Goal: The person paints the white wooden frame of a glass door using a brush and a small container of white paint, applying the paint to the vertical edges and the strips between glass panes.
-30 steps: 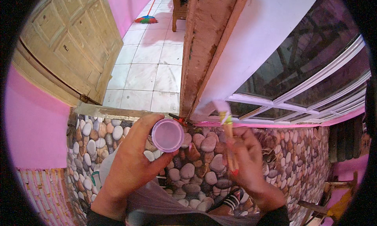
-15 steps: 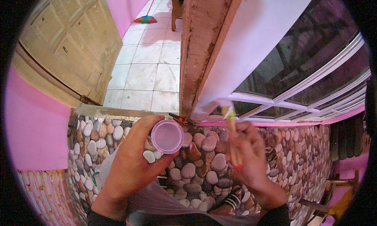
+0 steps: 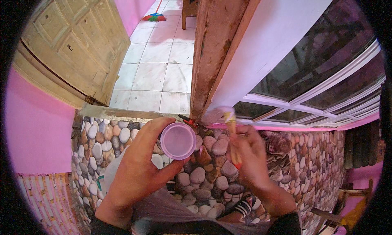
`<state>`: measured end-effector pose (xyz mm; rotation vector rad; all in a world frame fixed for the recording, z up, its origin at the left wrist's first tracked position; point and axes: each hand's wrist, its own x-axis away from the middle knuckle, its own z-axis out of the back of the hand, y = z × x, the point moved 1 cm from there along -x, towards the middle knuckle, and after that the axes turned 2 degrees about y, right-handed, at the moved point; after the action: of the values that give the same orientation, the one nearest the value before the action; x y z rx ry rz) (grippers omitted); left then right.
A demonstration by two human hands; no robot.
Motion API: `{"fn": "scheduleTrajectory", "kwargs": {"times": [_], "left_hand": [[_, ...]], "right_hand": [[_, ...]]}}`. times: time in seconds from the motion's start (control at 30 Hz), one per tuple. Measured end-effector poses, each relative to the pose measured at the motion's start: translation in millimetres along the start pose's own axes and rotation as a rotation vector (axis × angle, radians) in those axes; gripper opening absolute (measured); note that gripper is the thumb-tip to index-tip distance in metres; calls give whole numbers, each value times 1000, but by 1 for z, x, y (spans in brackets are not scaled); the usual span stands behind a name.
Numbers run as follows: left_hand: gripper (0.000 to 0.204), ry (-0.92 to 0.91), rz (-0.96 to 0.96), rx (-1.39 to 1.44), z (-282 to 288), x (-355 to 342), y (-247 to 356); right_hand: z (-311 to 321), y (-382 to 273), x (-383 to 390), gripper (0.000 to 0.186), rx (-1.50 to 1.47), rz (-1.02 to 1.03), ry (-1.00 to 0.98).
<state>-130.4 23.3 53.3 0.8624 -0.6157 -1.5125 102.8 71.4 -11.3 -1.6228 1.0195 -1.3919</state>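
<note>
My left hand (image 3: 136, 161) is closed around a small round cup (image 3: 178, 141) of pale lilac paint, its open top facing up. In my right hand (image 3: 253, 153) is a paintbrush (image 3: 231, 131) with a yellowish handle and a red end, gripped at the handle. The brush's bristles are at the low part of the pale lilac wall strip (image 3: 261, 51), beside the brown wooden door post (image 3: 216, 39). Motion blurs the brush and the fingers around it, and whether the bristles touch the wall is unclear.
A small black and red tool (image 3: 187, 120) lies at the foot of the post. White-framed window panes (image 3: 302, 100) rise on the right. An open wooden door (image 3: 77, 43) stands left, a broom (image 3: 155, 17) on the tiles beyond. A crumpled cloth-like thing (image 3: 277, 147) lies on the pebble-patterned floor.
My right hand and the brush have shifted left and slightly down along the wall's base. The cup in my left hand sits a little further right in view, as the whole view has shifted slightly.
</note>
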Motion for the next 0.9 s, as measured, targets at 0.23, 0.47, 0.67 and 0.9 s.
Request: {"fn": "scheduleTrajectory", "kwargs": {"times": [0.23, 0.47, 0.67, 0.9], "left_hand": [[70, -4, 18, 28, 2, -3, 3], [70, -13, 10, 18, 1, 0, 1], [69, 4, 10, 10, 6, 2, -1], [69, 4, 9, 28, 1, 1, 2]], "right_hand": [[17, 4, 37, 24, 72, 203, -43], [-10, 9, -8, 18, 15, -116, -2], [-4, -10, 37, 25, 80, 155, -90], [-6, 106, -46, 24, 71, -218, -37]]}}
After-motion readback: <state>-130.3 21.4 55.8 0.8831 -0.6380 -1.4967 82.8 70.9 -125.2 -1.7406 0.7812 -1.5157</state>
